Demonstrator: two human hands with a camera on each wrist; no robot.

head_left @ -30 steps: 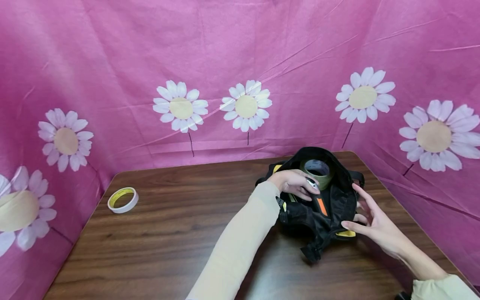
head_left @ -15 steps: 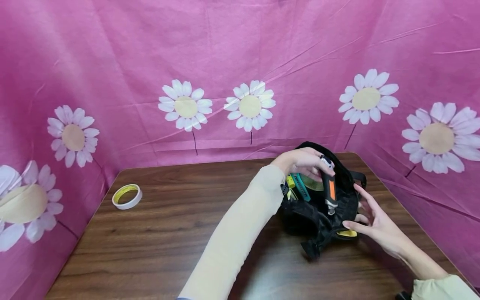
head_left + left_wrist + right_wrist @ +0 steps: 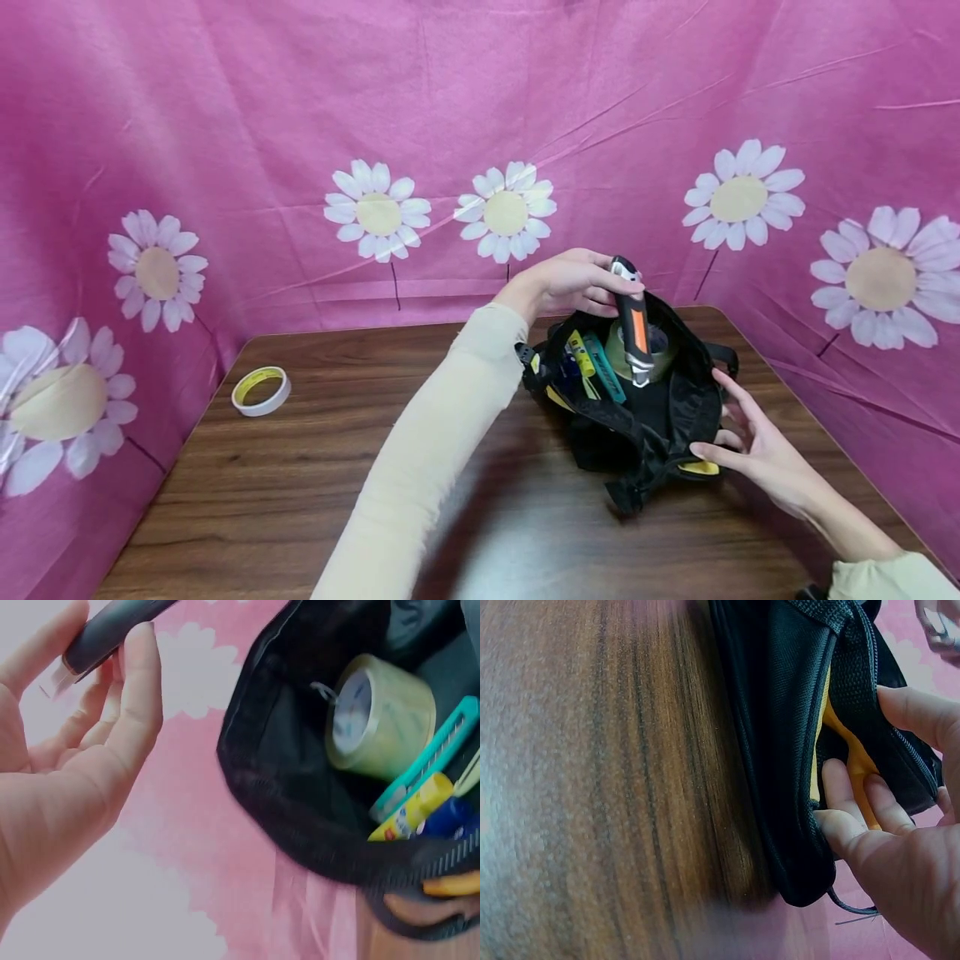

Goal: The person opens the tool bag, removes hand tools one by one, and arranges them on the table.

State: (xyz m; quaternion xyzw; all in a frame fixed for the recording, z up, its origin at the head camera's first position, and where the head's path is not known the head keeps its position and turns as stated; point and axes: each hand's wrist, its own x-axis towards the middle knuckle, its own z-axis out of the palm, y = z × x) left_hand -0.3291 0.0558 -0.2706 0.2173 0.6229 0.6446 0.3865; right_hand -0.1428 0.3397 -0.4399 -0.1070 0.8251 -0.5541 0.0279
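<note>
My left hand (image 3: 573, 283) holds a black utility knife (image 3: 636, 325) with an orange stripe, pinched near its upper end. The knife hangs tilted above the mouth of a black bag (image 3: 600, 446), its lower tip over the opening. Inside the bag lie a clear packing tape roll (image 3: 405, 716), a teal box cutter (image 3: 442, 746), a yellow tube (image 3: 412, 810) and a dark blue item (image 3: 444, 819). My right hand (image 3: 765, 454) grips the bag's right side; in the right wrist view its fingers reach into a yellow-lined opening while the thumb presses the outer edge.
A white tape roll (image 3: 264, 407) with a yellow inner ring sits at the left of the wooden table (image 3: 322, 475). Pink cloth (image 3: 450, 92) printed with daisies hangs behind and at both sides. A strap end (image 3: 626, 496) trails from the bag's front.
My left hand has lifted the utility knife up from inside the bag, then slightly leftward, exposing the things inside. My right hand keeps its place on the bag's side.
</note>
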